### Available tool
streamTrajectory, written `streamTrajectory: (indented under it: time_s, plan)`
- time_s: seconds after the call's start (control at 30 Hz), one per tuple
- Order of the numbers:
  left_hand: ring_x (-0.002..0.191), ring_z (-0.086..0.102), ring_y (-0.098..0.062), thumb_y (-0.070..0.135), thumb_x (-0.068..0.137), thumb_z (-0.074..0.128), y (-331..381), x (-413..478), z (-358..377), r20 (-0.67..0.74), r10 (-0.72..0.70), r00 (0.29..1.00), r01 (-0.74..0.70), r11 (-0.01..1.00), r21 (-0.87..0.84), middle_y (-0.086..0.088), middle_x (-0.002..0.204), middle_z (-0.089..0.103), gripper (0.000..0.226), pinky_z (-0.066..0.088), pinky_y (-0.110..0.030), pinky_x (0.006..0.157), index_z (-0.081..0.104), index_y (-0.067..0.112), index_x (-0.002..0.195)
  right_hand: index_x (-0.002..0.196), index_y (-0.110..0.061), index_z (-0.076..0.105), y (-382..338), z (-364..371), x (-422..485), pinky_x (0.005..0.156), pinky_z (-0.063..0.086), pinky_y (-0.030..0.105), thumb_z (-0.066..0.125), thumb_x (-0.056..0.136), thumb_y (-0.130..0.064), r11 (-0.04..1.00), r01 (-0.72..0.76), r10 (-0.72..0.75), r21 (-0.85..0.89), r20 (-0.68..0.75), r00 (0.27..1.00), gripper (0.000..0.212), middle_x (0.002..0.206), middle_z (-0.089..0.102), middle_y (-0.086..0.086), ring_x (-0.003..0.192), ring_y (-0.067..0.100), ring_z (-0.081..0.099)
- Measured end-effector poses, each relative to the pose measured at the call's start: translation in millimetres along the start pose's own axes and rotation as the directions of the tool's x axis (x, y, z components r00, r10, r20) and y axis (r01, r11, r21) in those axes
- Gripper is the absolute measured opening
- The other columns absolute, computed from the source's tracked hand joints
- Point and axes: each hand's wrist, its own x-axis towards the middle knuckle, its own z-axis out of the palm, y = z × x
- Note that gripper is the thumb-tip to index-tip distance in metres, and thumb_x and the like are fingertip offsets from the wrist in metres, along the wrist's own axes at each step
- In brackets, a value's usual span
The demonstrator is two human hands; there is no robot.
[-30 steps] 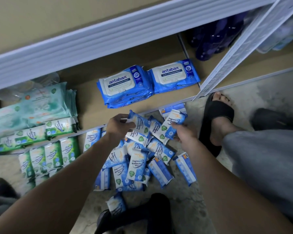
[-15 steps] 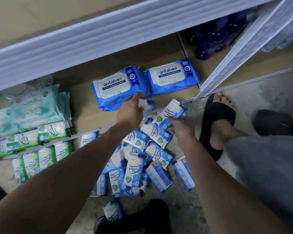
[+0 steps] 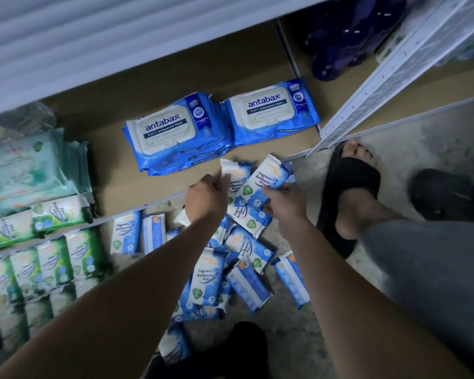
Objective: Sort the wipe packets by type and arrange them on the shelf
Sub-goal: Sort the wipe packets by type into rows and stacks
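Two blue wipe packets (image 3: 266, 179) hover at the edge of the shelf (image 3: 115, 173), one pinched in my left hand (image 3: 207, 196), one in my right hand (image 3: 285, 202), so I should lay them flat beside the antabax packs (image 3: 175, 132).

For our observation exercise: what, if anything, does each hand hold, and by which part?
The left hand pinches one small blue wipe packet by its left edge; the right hand grips a second blue packet by its lower end.
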Motion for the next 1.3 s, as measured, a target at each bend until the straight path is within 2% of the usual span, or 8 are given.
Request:
streamTrajectory:
  time_s: [0.13,0.27,0.47,0.63,0.83,1.0,1.07,1.3]
  plan:
    - [0.094,0.061,-0.021,0.045,0.091,0.067,-5.4,-8.0,9.1,0.152,-0.037,0.988,0.071,0.972,-0.226,0.003,0.101,0.069,0.036,0.043,-0.029,0.074,0.065,0.015,0.109,0.086,-0.015,0.063,4.2,2.7,1.9,0.079,0.062,0.045,0.076,0.085,-0.017,1.0,-0.01,0.01,-0.015,-0.004,1.0,0.013,0.095,0.074,0.013,0.086,0.03,0.074]
    - [0.09,0.061,-0.021,0.029,0.088,0.071,-13.9,-15.5,14.5,0.32,-0.134,0.938,0.197,0.964,-0.176,0.002,0.097,0.065,0.032,0.04,-0.027,0.07,0.058,0.015,0.113,0.097,-0.01,0.065,3.8,1.0,2.2,0.074,0.061,0.038,0.074,0.088,-0.017,0.999,-0.026,0.026,-0.033,0.01,1.0,0.015,0.096,0.074,0.011,0.076,0.023,0.072]
    - [0.065,0.06,-0.001,0.027,0.085,0.074,-10.2,-20.9,2.6,0.21,-0.102,0.972,0.187,0.877,-0.442,0.013,0.081,0.068,0.014,0.045,-0.023,0.061,0.064,0.025,0.095,0.094,-0.014,0.063,-6.9,1.4,2.7,0.076,0.061,0.042,0.073,0.089,-0.019,0.999,-0.009,0.01,0.053,-0.018,1.0,0.013,0.098,0.074,0.014,0.078,0.028,0.072]
    - [0.081,0.072,-0.026,0.021,0.084,0.072,-15.2,-15.8,-13.6,0.136,-0.099,0.986,0.164,0.742,-0.649,0.005,0.091,0.074,0.015,0.06,-0.042,0.072,0.069,0.033,0.093,0.103,-0.014,0.055,-27.0,8.1,4.0,0.061,0.056,0.03,0.072,0.089,-0.009,0.966,0.05,-0.043,0.255,-0.032,0.999,0.022,0.105,0.072,0.013,0.086,0.026,0.069]
    - [0.069,0.07,-0.035,0.019,0.091,0.069,-5.1,-2.5,-22.6,0.15,-0.236,0.96,0.274,0.684,-0.676,-0.011,0.092,0.072,0.016,0.049,-0.028,0.048,0.068,0.014,0.106,0.107,-0.007,0.063,-40.9,9.0,22.4,0.064,0.06,0.03,0.072,0.087,-0.01,0.964,0.034,-0.003,0.264,-0.117,0.993,0.023,0.101,0.074,0.011,0.072,0.018,0.072]
    - [0.064,0.069,-0.016,0.02,0.089,0.069,-16.5,-3.4,-23.4,0.143,-0.217,0.966,0.256,0.716,-0.649,-0.002,0.081,0.073,0.014,0.061,-0.044,0.068,0.073,0.017,0.102,0.106,-0.001,0.066,-53.9,6.6,32.8,0.06,0.06,0.026,0.074,0.085,-0.003,0.929,0.044,0.005,0.366,-0.131,0.991,0.023,0.098,0.074,0.012,0.084,0.022,0.074]
    - [0.074,0.071,-0.021,0.024,0.086,0.074,-23.2,-0.6,-21.4,0.131,-0.238,0.963,0.264,0.716,-0.646,-0.003,0.085,0.074,0.017,0.061,-0.048,0.074,0.074,0.02,0.102,0.104,-0.001,0.069,-56.9,7.1,35.4,0.061,0.06,0.026,0.076,0.083,-0.004,0.937,0.056,-0.01,0.345,-0.134,0.991,0.022,0.097,0.075,0.009,0.08,0.022,0.075]
    - [0.085,0.074,-0.022,0.027,0.074,0.089,-7.1,15.3,-19.5,0.128,-0.395,0.91,0.345,0.547,-0.763,-0.001,0.087,0.074,0.037,0.06,-0.042,0.086,0.062,0.019,0.097,0.083,-0.001,0.067,-62.1,4.1,50.5,0.065,0.062,0.035,0.078,0.084,-0.009,0.981,0.092,-0.072,0.168,-0.124,0.99,0.014,0.083,0.074,0.017,0.069,0.026,0.075]
